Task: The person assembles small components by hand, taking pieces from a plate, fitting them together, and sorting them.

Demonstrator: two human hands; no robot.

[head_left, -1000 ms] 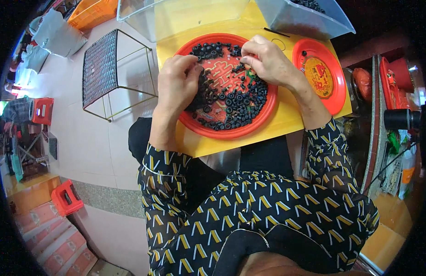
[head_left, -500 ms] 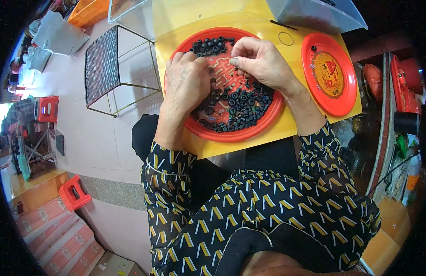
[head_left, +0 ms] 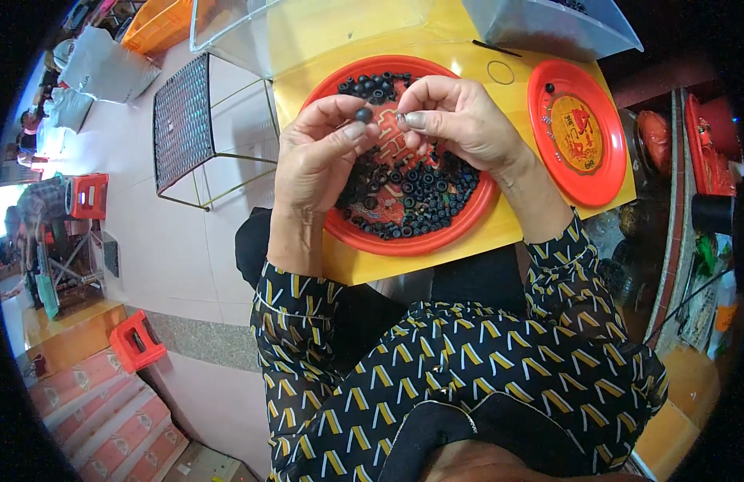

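Note:
My left hand pinches a dark round bead-like piece between thumb and forefinger. Close beside it, my right hand has a tiny silvery bit between thumb and fingertip, too small to name. Both hands are raised over a round red tray with a patterned middle. Many small black rings and caps lie along the tray's near and right side, and a group of black round pieces sits at its far side.
The tray lies on a yellow board. To the right is a smaller red plate with a black piece and tiny silvery bits. Clear bins stand behind; a thin black stick lies nearby. At left is a woven stool.
Both hands have lifted a little and turned, and the left fingers have opened out to show the dark round piece. In the earlier frame that piece was hidden.

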